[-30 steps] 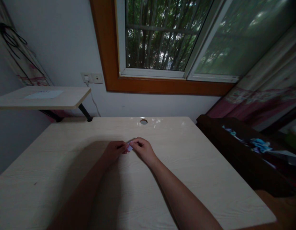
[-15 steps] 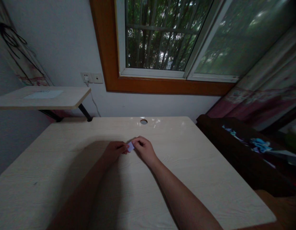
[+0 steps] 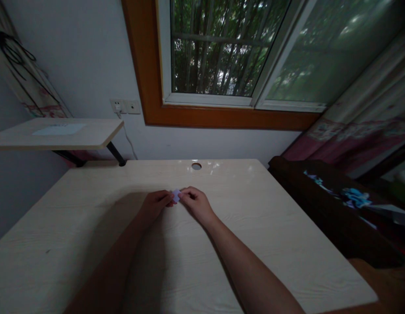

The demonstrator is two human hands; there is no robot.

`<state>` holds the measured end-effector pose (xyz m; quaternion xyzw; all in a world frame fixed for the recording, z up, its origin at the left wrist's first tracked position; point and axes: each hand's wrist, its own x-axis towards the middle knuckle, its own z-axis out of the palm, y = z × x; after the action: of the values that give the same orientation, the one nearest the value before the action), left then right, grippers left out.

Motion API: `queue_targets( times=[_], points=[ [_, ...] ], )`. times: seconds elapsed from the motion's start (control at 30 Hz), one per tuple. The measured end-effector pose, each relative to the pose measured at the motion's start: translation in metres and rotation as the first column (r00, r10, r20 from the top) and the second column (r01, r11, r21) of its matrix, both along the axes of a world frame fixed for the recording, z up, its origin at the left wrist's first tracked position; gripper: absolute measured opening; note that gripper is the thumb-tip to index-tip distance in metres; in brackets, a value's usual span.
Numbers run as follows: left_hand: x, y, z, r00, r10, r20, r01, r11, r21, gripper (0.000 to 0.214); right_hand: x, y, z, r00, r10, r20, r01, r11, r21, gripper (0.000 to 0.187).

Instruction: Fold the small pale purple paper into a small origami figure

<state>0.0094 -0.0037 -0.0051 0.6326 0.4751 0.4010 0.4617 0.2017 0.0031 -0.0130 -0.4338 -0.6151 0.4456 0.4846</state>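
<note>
Both of my hands meet at the middle of a pale wooden desk [image 3: 261, 244]. Between their fingertips is a small pale purple piece of paper [image 3: 176, 195], held just above the desktop. My left hand [image 3: 155, 204] pinches its left side with curled fingers. My right hand [image 3: 196, 203] pinches its right side, fingers bent over it. Most of the paper is hidden by the fingers.
A round cable hole [image 3: 196, 166] lies near the desk's far edge. A raised side shelf [image 3: 91, 133] with a white sheet [image 3: 59, 129] stands at the left. A wall socket [image 3: 125, 106] and a window [image 3: 222, 52] are behind. Dark furniture [image 3: 336, 209] borders the desk's right side.
The small paper has shifted slightly up and away between the fingertips, and less of it shows now. Both hands stay in nearly the same place.
</note>
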Motion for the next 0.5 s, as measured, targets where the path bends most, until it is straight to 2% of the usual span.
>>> queue_targets(
  times=[0.13, 0.23, 0.37, 0.5],
  points=[
    [0.0001, -0.0002, -0.0016, 0.997, -0.073, -0.027, 0.073, 0.997, -0.005, 0.03, 0.0009, -0.0003, 0.0017, 0.998, -0.003, -0.057, 0.002, 1.0, -0.01, 0.02],
    [0.0006, -0.0015, -0.0002, 0.987, -0.122, -0.104, 0.126, 0.992, 0.029, 0.028, 0.0007, -0.0009, 0.0038, 0.997, 0.008, -0.08, -0.01, 1.0, -0.025, 0.02],
    [0.0016, -0.0022, 0.0025, 0.978, -0.078, -0.191, 0.097, 0.991, 0.092, 0.028, 0.0006, -0.0014, 0.0034, 0.998, 0.03, -0.06, -0.032, 0.999, -0.019, 0.02],
    [0.0023, -0.0013, 0.003, 0.983, -0.005, -0.183, 0.032, 0.989, 0.145, 0.027, 0.0013, -0.0023, 0.002, 0.999, 0.026, 0.034, -0.029, 0.997, 0.074, 0.018]
  ],
)
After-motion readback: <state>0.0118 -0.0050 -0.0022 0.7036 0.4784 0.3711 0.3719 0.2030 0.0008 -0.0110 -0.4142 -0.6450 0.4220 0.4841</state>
